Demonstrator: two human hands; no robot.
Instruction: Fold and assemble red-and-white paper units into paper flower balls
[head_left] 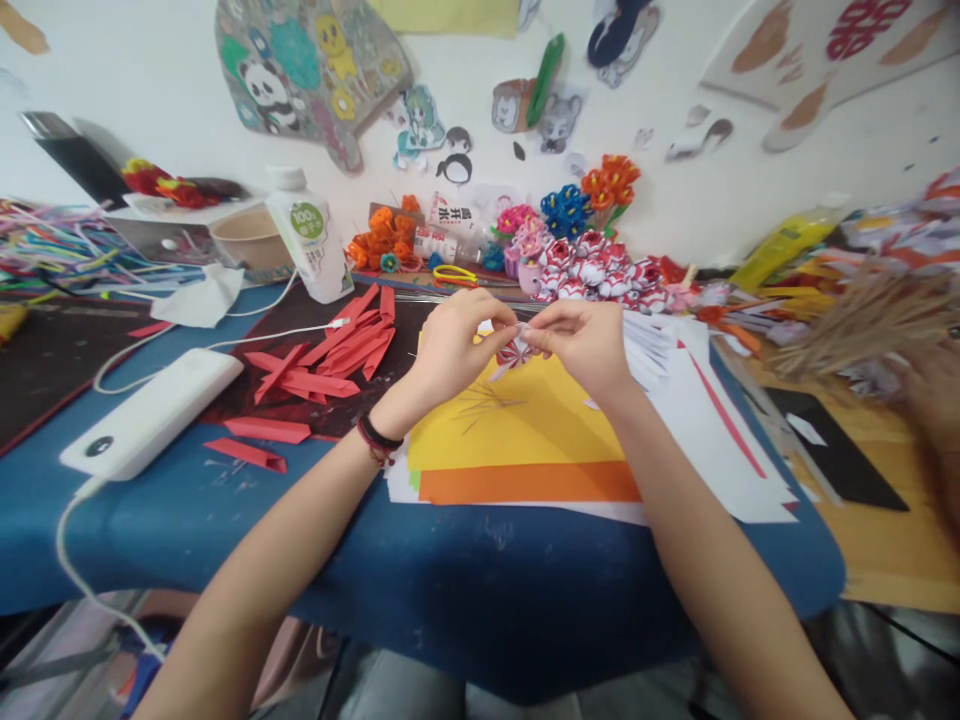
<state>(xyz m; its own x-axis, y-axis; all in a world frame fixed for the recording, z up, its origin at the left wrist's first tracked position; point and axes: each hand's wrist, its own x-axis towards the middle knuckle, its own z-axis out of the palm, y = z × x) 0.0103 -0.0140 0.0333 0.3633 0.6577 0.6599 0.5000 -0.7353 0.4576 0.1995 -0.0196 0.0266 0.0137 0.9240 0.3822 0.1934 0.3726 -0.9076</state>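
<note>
Between my two hands is a small red-and-white striped paper flower (pixel 513 352), raised over the yellow paper (pixel 555 420). My left hand (pixel 465 345) pinches its left side between thumb and fingers. At the upper right of the flower, my right hand (pixel 585 345) has thumb and forefinger closed on its edge. The fingers cover part of the flower. Below, several thin wire-like stems (pixel 480 402) lie scattered on the yellow sheet, with an orange sheet (pixel 525 484) showing under it. Folded red paper strips (pixel 330 370) are heaped left of my left hand.
A white power bank (pixel 154 412) with cables lies at left, near a white bottle (pixel 309 235). Finished red-and-white flowers (pixel 585 268) and yellow scissors (pixel 456 275) are at the back. Another person's hand (pixel 934 390) is at far right beside brown strips (pixel 847 315).
</note>
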